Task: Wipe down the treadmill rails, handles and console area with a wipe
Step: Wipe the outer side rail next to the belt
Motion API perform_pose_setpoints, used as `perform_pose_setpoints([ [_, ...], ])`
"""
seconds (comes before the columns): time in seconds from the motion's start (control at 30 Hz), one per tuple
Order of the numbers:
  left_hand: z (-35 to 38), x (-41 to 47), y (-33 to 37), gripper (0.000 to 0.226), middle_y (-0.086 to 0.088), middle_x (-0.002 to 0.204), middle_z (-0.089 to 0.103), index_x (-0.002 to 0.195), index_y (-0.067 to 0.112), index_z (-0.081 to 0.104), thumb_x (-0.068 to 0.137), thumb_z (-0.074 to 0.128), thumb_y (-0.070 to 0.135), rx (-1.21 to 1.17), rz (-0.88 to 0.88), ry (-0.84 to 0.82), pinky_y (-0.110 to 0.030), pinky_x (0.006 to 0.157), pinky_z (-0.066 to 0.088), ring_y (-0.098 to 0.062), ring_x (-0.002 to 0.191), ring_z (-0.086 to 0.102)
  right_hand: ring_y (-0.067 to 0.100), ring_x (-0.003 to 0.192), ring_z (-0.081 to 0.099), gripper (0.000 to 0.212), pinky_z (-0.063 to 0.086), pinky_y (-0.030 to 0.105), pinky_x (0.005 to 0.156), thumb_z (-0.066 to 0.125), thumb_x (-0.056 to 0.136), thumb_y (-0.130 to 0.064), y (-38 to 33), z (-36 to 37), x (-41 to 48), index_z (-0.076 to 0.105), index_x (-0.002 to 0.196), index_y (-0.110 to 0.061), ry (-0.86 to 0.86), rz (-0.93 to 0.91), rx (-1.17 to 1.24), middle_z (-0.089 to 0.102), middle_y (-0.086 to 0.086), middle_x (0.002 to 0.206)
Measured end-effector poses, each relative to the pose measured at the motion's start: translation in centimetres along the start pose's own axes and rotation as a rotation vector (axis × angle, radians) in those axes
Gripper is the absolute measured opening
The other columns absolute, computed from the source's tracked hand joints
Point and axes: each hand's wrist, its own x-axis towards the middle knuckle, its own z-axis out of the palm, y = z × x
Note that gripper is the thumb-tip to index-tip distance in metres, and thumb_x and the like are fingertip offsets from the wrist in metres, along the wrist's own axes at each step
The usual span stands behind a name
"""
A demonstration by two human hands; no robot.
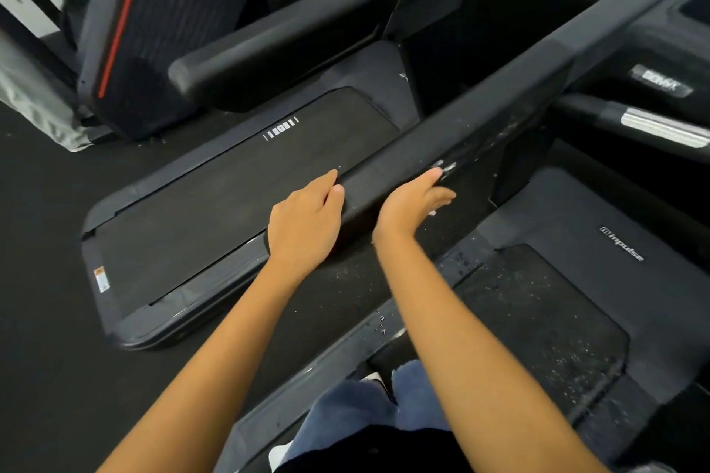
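Left hand [303, 219]: fingers straight, close together, resting on the left side of the rail [461, 115] at its near end. Right hand [411, 203]: fingers loosely extended against the rail's right side. Whether either held a wipe could not be told.

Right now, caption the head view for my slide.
Open left hand and right hand flank the near end of a treadmill handrail.
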Motion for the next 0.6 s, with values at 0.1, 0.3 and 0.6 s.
perform_pose_setpoints([
  [0.1,0.2,-0.1,-0.1,0.043,0.004,0.139,0.055,0.144,0.028,0.041,0.102,0.034,0.028,0.059,0.045,0.03,-0.028,0.091,0.036,-0.019,0.12,0.053,0.02,0.149,-0.006,0.069,-0.001,0.045,0.121,0.021,0.102,-0.049,-0.1,0.0,0.1,-0.01,0.152,-0.014,0.014,0.024,0.051,-0.011,0.003,0.161],
  [0.3,0.5,0.1,-0.1,0.042,0.004,0.137,0.056,0.143,0.025,0.043,0.102,0.035,0.025,0.065,0.085,0.041,-0.032,0.092,0.037,-0.02,0.117,0.054,0.018,0.149,-0.007,0.07,-0.001,0.041,0.121,0.022,0.101,-0.051,4.6,0.1,-7.8,-0.003,0.154,-0.013,-0.11,0.23,0.04,-0.008,0.003,0.162],
  [0.6,-0.1,-0.5,-0.1,0.044,0.005,0.143,0.05,0.146,0.028,0.04,0.103,0.034,0.028,-0.01,0.037,0.029,-0.027,0.099,0.032,-0.018,0.128,0.046,0.026,0.149,-0.004,0.064,-0.001,0.047,0.12,0.014,0.103,-0.044,0.8,0.3,-2.2,-0.004,0.152,-0.007,0.075,0.261,-0.009,-0.005,0.01,0.161],
])
